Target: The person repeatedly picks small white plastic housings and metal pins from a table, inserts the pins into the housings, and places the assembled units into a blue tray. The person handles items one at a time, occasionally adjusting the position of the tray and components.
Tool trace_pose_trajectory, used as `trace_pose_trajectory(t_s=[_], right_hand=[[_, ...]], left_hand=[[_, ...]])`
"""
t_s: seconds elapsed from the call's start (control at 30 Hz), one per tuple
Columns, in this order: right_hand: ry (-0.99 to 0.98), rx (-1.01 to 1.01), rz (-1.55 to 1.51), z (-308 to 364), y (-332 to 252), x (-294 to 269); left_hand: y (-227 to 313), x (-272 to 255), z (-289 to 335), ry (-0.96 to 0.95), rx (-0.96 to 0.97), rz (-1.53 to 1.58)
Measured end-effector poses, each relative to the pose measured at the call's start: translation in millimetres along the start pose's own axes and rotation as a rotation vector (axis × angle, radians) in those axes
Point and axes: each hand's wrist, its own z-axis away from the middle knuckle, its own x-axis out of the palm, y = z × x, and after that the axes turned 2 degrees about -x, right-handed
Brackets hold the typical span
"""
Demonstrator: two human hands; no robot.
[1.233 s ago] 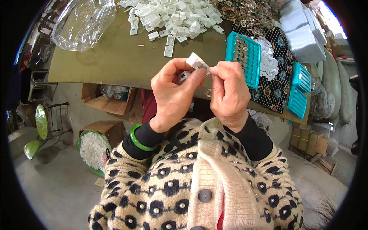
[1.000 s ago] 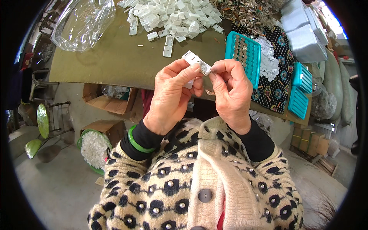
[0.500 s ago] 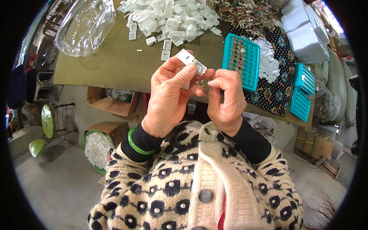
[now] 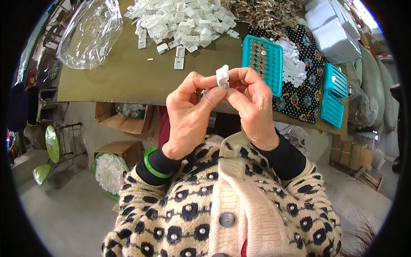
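Observation:
A small hinged white plastic case (image 4: 222,76) is held up in front of me, its upper half standing upright. My left hand (image 4: 189,113) pinches it between thumb and forefinger from one side. From the other side, my right hand (image 4: 256,112) presses on it with thumb and curled fingers, the thumbs nearly meeting below it. The inside of the case and anything under the fingertips are hidden. Beyond the hands, a matching white case (image 4: 179,63) lies opened out on the table, near a heap of white cases (image 4: 182,21).
Right of my hands stands a turquoise tray (image 4: 278,70) of round pockets, part filled with small round metal discs. White flat pieces (image 4: 293,64) lie on a patterned black cloth (image 4: 306,100). A clear plastic bag (image 4: 90,38) and stacked white trays (image 4: 336,38) flank the table (image 4: 115,83).
My right hand has come in against the case, which both hands now grip. The case has turned from lying opened out to having one half upright. The view has shifted slightly.

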Motion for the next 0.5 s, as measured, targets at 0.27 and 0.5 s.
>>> trace_pose_trajectory(t_s=[0.27,0.5], right_hand=[[-0.042,0.050,-0.030,1.8,-3.1,-3.5],[0.215,-0.619,1.015,-45.3,-15.3,-53.2]], left_hand=[[-7.5,6.0,4.2,-0.015,0.132,-0.050],[4.1,-9.7,1.6,-0.062,-0.513,0.356]])
